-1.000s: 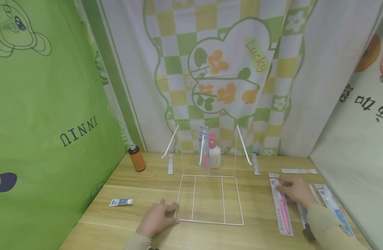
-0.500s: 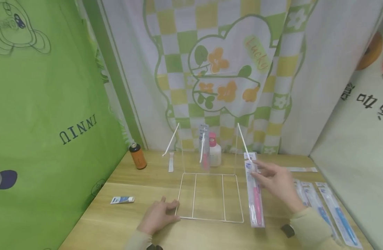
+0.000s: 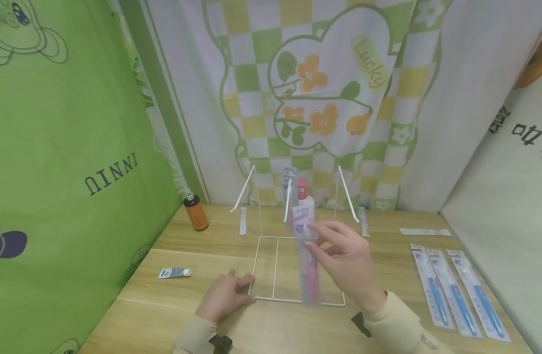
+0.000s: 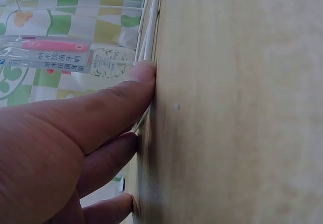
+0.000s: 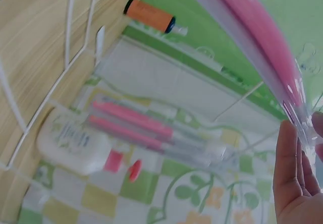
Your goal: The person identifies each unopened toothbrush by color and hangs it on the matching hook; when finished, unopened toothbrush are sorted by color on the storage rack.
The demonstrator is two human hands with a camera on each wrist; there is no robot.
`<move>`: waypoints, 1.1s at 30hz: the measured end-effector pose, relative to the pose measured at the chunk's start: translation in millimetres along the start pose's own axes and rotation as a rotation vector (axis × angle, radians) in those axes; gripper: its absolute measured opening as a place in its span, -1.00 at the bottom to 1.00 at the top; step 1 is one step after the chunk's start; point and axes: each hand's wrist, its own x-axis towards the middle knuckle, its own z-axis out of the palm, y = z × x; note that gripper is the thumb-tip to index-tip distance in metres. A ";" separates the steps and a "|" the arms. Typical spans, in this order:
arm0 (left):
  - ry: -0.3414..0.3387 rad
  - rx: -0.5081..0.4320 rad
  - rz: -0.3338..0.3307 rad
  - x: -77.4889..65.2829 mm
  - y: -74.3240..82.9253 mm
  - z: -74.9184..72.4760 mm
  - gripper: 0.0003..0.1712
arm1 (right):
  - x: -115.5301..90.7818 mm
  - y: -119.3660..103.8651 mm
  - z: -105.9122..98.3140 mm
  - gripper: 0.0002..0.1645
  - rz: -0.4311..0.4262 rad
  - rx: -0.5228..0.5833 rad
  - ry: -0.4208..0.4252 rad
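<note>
My right hand (image 3: 348, 260) pinches a packaged pink toothbrush (image 3: 312, 280) near the top of its clear pack, in front of the middle hook of a white wire display rack (image 3: 274, 270). In the right wrist view its pink handle (image 5: 267, 37) looms close to the camera. Two more packaged pink toothbrushes (image 5: 131, 123) hang from the middle hook. My left hand (image 3: 224, 297) rests on the table with extended fingers touching the front left corner of the rack's base; the left wrist view shows a fingertip against the base wire (image 4: 148, 45). Both side hooks are bare.
Three packaged blue toothbrushes (image 3: 454, 295) lie at the right. Behind the rack stands a white bottle with a pink cap (image 3: 302, 189). An orange bottle (image 3: 195, 212) stands back left, a small toothpaste tube (image 3: 175, 273) front left. Slim white packets (image 3: 243, 221) lie farther back.
My right hand has picked up the pink toothbrush pack from the right side of the table and carried it left to the middle of the rack. My left hand stays at the rack's corner.
</note>
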 end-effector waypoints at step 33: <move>0.010 -0.015 0.016 -0.1 -1.3 1.3 -0.29 | 18.3 54.9 64.3 -0.42 -0.054 -0.136 0.077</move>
